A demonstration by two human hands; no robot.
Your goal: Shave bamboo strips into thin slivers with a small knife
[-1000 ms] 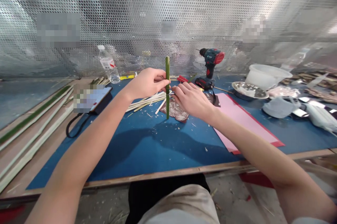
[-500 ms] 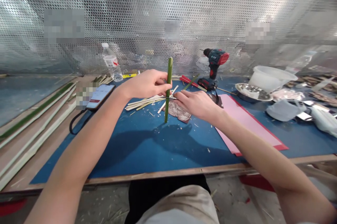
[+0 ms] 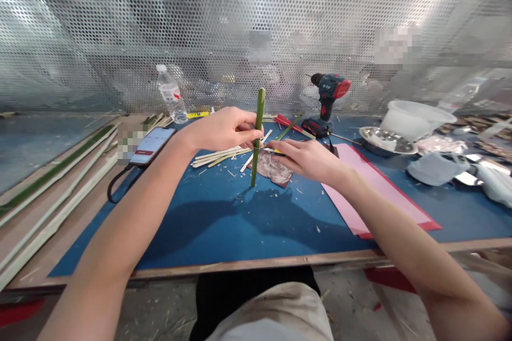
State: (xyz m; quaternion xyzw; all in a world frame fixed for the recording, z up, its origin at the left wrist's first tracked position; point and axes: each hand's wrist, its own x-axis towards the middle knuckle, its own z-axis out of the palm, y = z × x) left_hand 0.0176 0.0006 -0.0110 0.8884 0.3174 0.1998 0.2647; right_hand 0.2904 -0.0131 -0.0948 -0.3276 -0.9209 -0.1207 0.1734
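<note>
A green bamboo stick (image 3: pixel 257 133) stands upright with its lower end on the blue mat (image 3: pixel 224 218). My left hand (image 3: pixel 224 128) grips it about halfway up, fingers wrapped round it. My right hand (image 3: pixel 306 159) is closed on a small blade or knife (image 3: pixel 274 150) whose tip meets the stick at mid-height; the tool is mostly hidden under the fingers. Behind the stick lie several pale bamboo slivers (image 3: pixel 218 155) and a brownish rag (image 3: pixel 274 169).
A phone (image 3: pixel 152 144) with a black cable, a water bottle (image 3: pixel 171 94) and long bamboo strips (image 3: pixel 48 191) are at the left. A cordless drill (image 3: pixel 326 100), pink sheet (image 3: pixel 372 186), metal dish (image 3: pixel 386 141), white tub (image 3: pixel 414 117) and grey cloths stand right. Perforated metal screen behind.
The view has shifted slightly; the stick leans a little more to the right at its top. My right hand has drawn a bit to the right along the blade. Both grips hold.
</note>
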